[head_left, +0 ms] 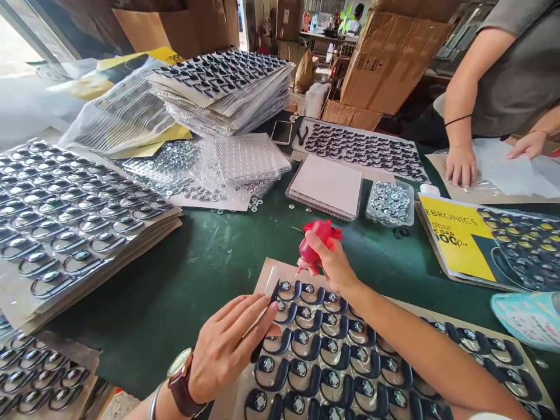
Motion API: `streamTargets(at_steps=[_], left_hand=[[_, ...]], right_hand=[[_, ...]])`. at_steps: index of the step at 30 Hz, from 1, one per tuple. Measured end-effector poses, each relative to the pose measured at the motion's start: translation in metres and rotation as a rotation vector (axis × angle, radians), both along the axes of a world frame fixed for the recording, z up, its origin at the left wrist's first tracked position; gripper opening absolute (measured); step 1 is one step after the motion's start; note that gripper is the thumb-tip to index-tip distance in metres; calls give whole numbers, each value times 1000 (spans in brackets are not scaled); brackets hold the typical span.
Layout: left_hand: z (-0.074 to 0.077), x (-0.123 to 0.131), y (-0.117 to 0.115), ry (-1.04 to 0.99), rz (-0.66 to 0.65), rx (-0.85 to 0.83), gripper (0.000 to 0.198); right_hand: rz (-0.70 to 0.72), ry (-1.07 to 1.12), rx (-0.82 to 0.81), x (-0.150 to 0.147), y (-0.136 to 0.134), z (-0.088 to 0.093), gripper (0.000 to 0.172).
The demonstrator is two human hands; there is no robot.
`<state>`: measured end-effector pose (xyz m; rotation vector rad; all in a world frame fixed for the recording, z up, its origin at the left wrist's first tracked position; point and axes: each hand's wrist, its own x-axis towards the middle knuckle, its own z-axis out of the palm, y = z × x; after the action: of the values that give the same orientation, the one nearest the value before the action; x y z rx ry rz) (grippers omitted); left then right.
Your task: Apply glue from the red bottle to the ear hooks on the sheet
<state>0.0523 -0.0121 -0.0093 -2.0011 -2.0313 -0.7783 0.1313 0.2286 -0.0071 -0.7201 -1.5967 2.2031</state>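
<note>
My right hand (335, 259) is wrapped round a red squeeze bottle (314, 240), its thin tip pointing down at the top left corner of a card sheet (273, 269). On that sheet sit rows of black curved parts (308, 315), each with a small silvery disc. My left hand (231, 338), wearing a wristwatch (181, 370), rests over the sheet's left edge. Its fingers are closed together, and a narrow black piece (275, 290) sticks up at the fingertips; the rest of it is hidden.
A clear tub of metal washers (390, 203) stands beyond the sheet, beside a stack of pale cards (326, 185). Stacked sheets of black parts (83, 216) lie left; a taller stack (223, 81) stands behind. At right, a co-worker's hands (461, 163) touch translucent sheets.
</note>
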Motion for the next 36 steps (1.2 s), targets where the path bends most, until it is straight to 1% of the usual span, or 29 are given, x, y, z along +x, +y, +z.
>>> streamTargets(at_steps=[3,7,10,14,17,20,22,26,28,31,36], left_hand=[[3,1,5,41,-26,19,33],[12,1,18,23,-48,131,21],[15,0,26,37,-67,141,20],[11,4,26,48,-81,118,23],[9,12,24,106,-87,96,20],[10,20,24,177,-100,65,23],[11,23,24,193,-98,64,25],[8,25,22,198,-85,57,22],[6,25,21,197,-87,53,23],[4,26,20,200,-84,72,22],[4,26,21,227,-80,65,23]], right_hand=[[40,-6,30,-3,-1,-5,42],[62,38,156,-3,-5,-6,34],[100,58,232,1,-9,-8,30],[141,23,294,7,-13,-16,22],[180,20,340,9,-14,-20,18],[205,9,397,9,-15,-20,17],[214,-1,431,9,-15,-18,18],[226,-12,483,10,-15,-17,20],[224,-15,505,11,-15,-18,21],[179,-3,523,11,-14,-21,19],[143,15,527,10,-13,-24,18]])
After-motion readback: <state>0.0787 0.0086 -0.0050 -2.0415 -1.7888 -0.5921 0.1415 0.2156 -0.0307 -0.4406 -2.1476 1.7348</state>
